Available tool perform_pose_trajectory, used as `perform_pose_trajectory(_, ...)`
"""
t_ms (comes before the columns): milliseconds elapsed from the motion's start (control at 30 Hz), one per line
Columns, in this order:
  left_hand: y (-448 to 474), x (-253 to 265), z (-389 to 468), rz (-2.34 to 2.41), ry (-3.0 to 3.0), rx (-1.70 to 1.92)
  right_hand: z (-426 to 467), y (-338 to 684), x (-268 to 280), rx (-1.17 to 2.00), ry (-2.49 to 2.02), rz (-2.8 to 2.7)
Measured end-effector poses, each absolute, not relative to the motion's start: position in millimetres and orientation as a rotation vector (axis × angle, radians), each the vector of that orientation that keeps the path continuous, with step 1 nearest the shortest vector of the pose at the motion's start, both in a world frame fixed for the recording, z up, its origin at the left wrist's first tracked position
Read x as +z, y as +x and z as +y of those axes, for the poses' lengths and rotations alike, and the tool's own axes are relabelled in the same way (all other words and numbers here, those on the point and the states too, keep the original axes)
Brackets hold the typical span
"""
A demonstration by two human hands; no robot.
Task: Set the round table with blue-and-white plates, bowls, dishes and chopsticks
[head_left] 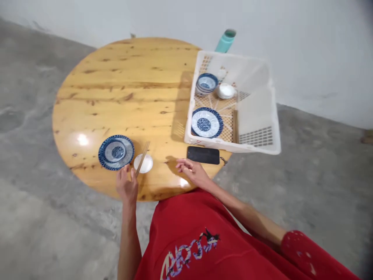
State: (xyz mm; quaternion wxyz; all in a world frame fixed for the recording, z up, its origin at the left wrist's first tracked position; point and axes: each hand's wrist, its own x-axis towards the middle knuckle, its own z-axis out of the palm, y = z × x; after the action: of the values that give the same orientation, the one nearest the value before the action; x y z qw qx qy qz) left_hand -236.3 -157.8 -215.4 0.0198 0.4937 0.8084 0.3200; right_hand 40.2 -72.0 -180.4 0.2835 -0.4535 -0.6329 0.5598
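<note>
A blue-and-white plate [102, 158] lies at the table's near left with a matching bowl [118, 151] on it. Just right of it sits a small white dish [147, 165], and a pair of chopsticks [142, 157] rests across that dish. My left hand [127, 184] is at the plate's near edge, fingers apart, thumb close to the chopsticks' lower ends; whether it touches either I cannot tell. Over the table's near edge, my right hand [194, 172] is open with its fingers stretched to the left, holding nothing, close to a black phone [203, 154].
A white plastic basket [233, 147] stands on the right of the round wooden table [128, 81]. Inside are stacked blue-and-white bowls [206, 83], small white dishes [226, 91], blue-rimmed plates [206, 123] and chopsticks [235, 126]. Behind it stands a turquoise bottle [225, 41].
</note>
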Motion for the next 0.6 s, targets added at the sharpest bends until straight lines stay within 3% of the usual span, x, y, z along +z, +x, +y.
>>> perform_pose_trajectory(333, -196, -150, -93, 2.356, 1.828, 1.123, 36, 126, -97, 1.186, -1.326, -1.708)
perform_pose_trajectory(467, -153, -100, -40, 2.175, 1.978, 1.223, 109, 175, -100, 0.909, -1.711, -2.01)
perform_pose_trajectory(600, -91, -82, 32, 1.95, 2.179, 0.955, 156, 203, -129, 0.622, -2.024, -2.363)
